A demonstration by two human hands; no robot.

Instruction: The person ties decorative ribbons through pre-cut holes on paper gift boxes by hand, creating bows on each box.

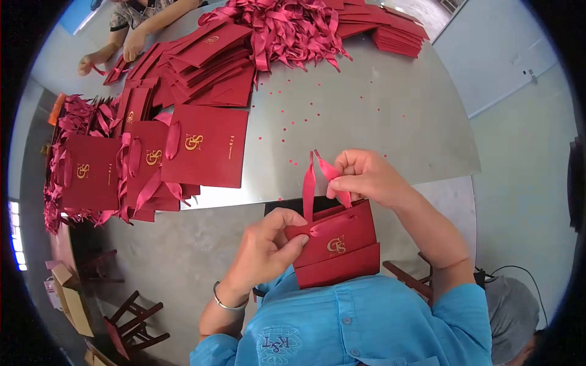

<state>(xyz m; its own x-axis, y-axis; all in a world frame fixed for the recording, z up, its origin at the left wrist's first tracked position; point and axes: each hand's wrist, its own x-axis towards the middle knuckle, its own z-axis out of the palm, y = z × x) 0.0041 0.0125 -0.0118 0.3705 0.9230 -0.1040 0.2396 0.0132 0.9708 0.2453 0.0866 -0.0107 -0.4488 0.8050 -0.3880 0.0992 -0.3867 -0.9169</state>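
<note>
Against my body, just off the table's near edge, is a dark red paper gift bag (pixel 358 236) with a gold logo. My left hand (pixel 264 247) pinches its upper left corner between thumb and fingers. A pink ribbon (pixel 309 186) is threaded at the bag's top, one end standing up and a loop lying across the front. Just above the bag's right side, my right hand (pixel 366 178) is closed on the other end of the ribbon. A second folded bag layer shows below the logo panel.
Finished-looking red bags with ribbons (pixel 204 146) lie at the table's left edge. Behind them are stacked flat bags (pixel 210 58) and a heap of pink ribbons (pixel 293 27). Small red dots dot the grey table (pixel 366 134). Another person's hands (pixel 135 44) work at the far left. Wooden stools (pixel 137 323) stand below.
</note>
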